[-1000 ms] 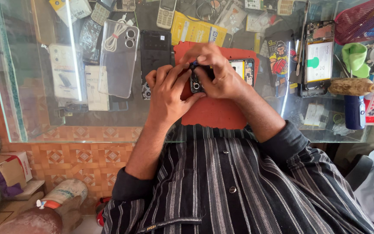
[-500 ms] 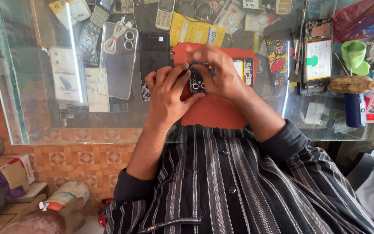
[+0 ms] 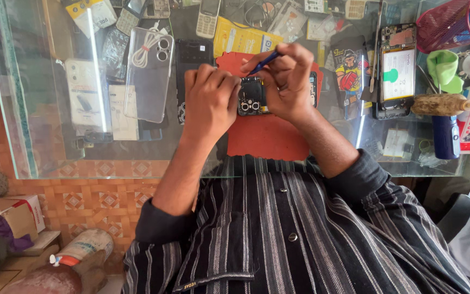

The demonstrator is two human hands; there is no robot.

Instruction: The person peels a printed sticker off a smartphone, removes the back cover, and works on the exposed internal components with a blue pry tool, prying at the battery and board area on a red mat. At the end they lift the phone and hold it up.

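1. The tabletop is a sheet of clear glass with greenish edges, and packaged accessories show through it from the shelf below.
2. A flat red mat with a ragged outline lies on the glass, and the opened phone sits over its upper part: a dark, rectangular body with two round, shiny camera lenses facing up.
3. To the left lie a clear, glossy phone case with a coiled white cable inside and a matte black phone back. To the right are a second opened phone with a white panel, a soft green cloth and a rough, tan-handled tool.
4. Since half a second ago, the right hand has lifted its thin blue tool into plain sight above the phone; before, both hands sat closed over the phone and hid it more. The phone has stayed on the mat.
5. The left hand is knuckles-up, fingers curled together and clamped on the phone's left edge, wrist bent down from a bare forearm.
6. The right hand arches over the phone's right side, fingers pinched shut on the blue tool, which slants down to the left towards the phone.
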